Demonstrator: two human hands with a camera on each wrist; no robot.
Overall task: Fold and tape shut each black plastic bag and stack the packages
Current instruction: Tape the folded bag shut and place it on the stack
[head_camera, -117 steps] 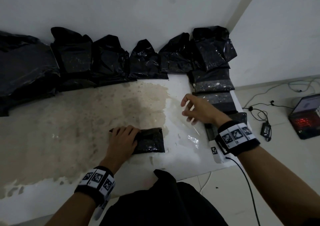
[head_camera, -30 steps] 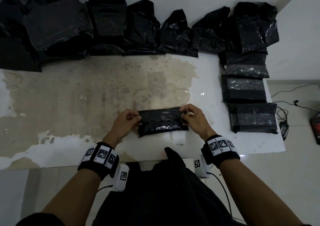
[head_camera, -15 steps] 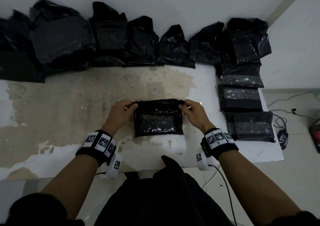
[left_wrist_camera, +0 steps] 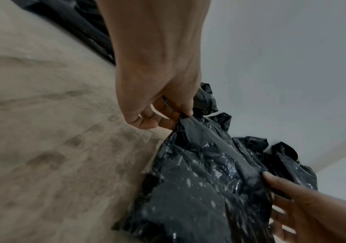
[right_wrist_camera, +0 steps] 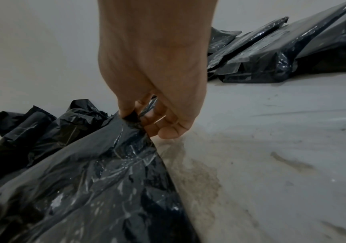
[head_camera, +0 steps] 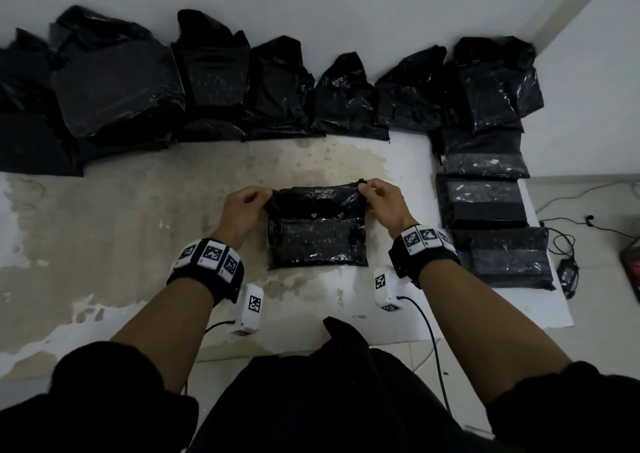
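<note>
At the centre of the head view, a black plastic bag is lying on the stained table. The left hand is pinching its upper left corner in a tight grip, and the right hand is pinching its upper right corner. Taped packages are sitting along the right edge of the frame.

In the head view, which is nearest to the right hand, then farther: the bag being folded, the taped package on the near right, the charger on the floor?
1. Bag being folded: in the right hand grip.
2. Taped package: near right on the table.
3. Charger: on the floor, far right.
</note>
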